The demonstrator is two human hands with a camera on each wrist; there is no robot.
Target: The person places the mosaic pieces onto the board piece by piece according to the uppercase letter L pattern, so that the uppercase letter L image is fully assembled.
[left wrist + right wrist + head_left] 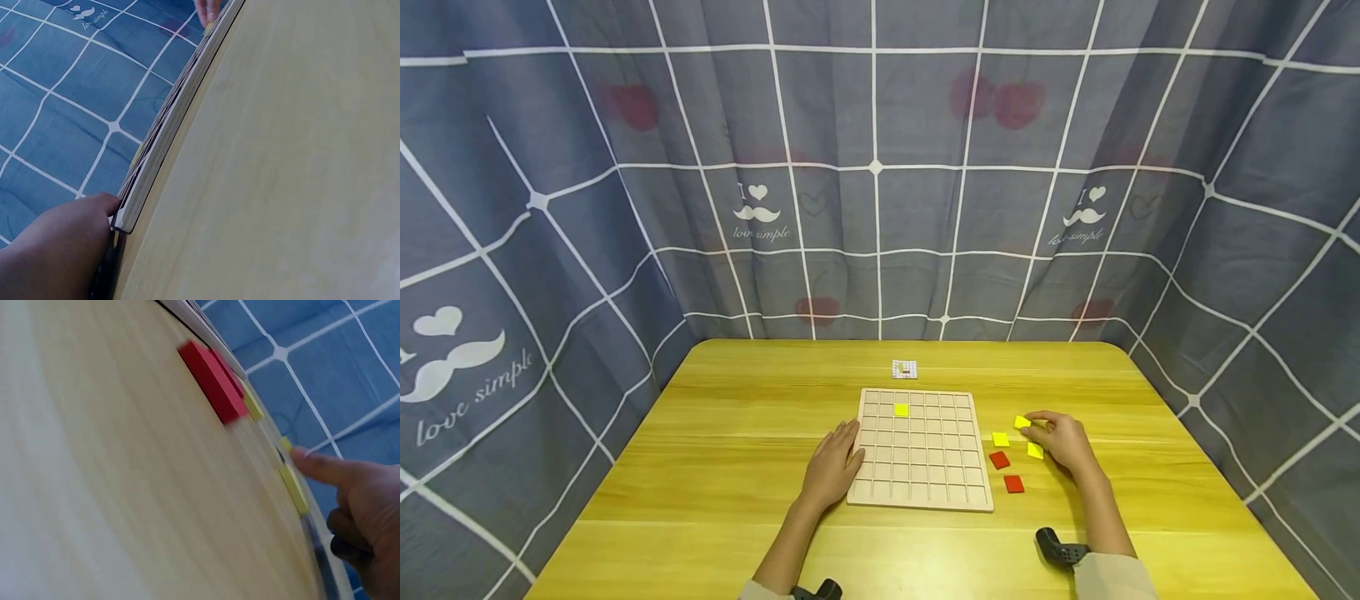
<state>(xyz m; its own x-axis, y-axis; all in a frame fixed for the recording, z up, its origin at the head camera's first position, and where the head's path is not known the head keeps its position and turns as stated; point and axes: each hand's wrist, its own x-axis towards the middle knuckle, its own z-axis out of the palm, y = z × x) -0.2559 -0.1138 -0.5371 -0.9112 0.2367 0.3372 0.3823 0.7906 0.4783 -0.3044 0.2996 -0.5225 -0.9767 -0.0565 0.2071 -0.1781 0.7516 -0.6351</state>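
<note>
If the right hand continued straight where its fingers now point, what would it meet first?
Beyond the yellow square tile the right hand pinches, probably the pale wooden grid board, at its right edge; height is unclear, so it may pass above.

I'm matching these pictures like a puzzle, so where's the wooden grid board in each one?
Head: the wooden grid board is at lower middle.
Left wrist: seen edge-on, slanting from top centre down to lower left.
Right wrist: only an edge strip, near top centre, beyond the red tiles.
Shared landmark: the right hand.
</note>
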